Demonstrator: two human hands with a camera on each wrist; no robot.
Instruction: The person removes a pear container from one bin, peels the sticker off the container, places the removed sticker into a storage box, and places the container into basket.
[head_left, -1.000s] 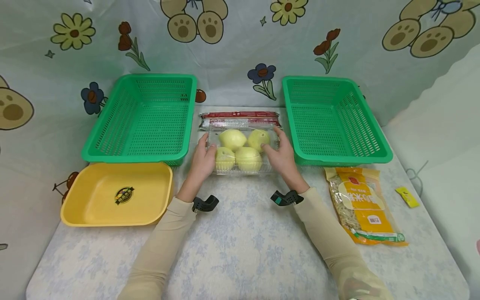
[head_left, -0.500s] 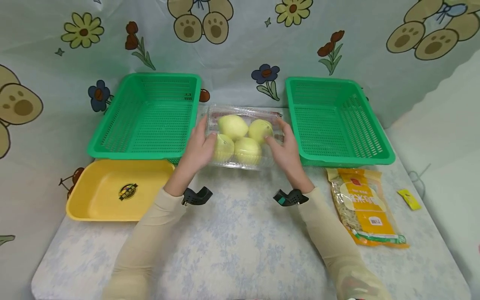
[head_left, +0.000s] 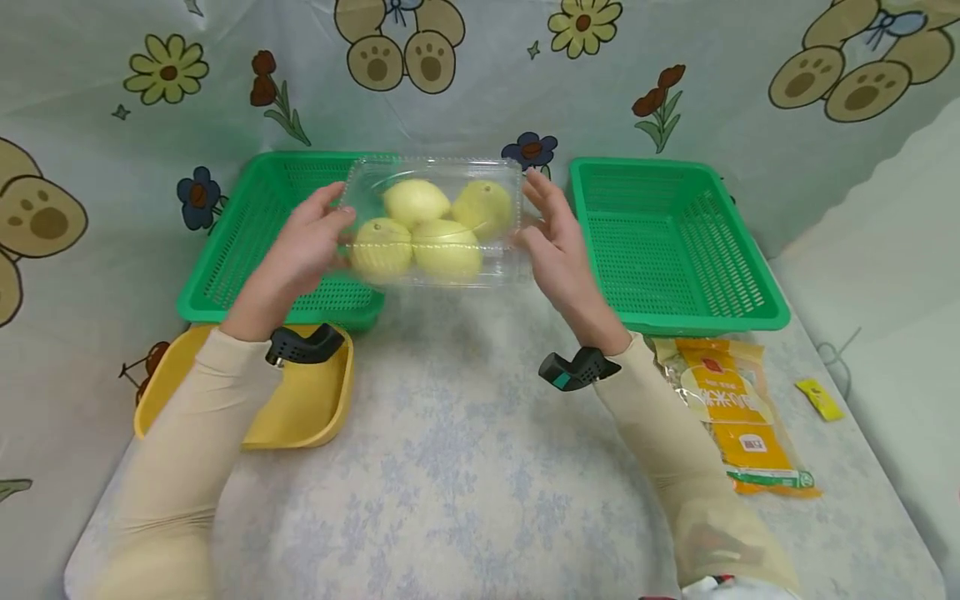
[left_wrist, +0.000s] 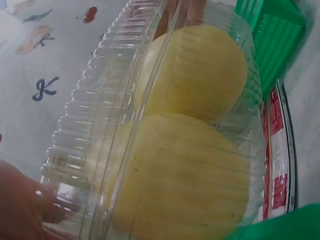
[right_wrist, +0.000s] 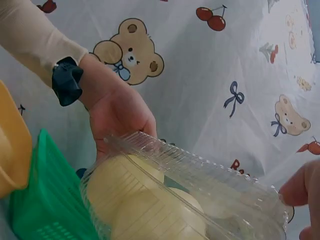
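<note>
A clear plastic clamshell box [head_left: 504, 265] is held up at its two ends, over the right part of the left green basket [head_left: 206, 275]. Several round, pale yellow-green fruits [head_left: 446, 250] show through its lid. My left hand [head_left: 303, 246] grips the left end, and my right hand [head_left: 558, 246] holds the right end with the thumb at the near side. In the right wrist view, the left palm and wrist show beyond the box, with the fingers partly hidden. The left wrist view looks along the fruits [left_wrist: 180, 175] inside the box wall.
A second green basket [head_left: 678, 323] stands at the right. Below the left basket lies a yellow basin [head_left: 318, 417], partly behind my sleeve. An orange-labelled food bag [head_left: 738, 400] and a small yellow packet [head_left: 820, 398] lie at the right. Red-and-white packaging [left_wrist: 278, 150] shows in the left wrist view.
Both hands have lifted the box of fruits off its spot at the table's middle back and carried it up and left, until it overlaps the left green basket.
</note>
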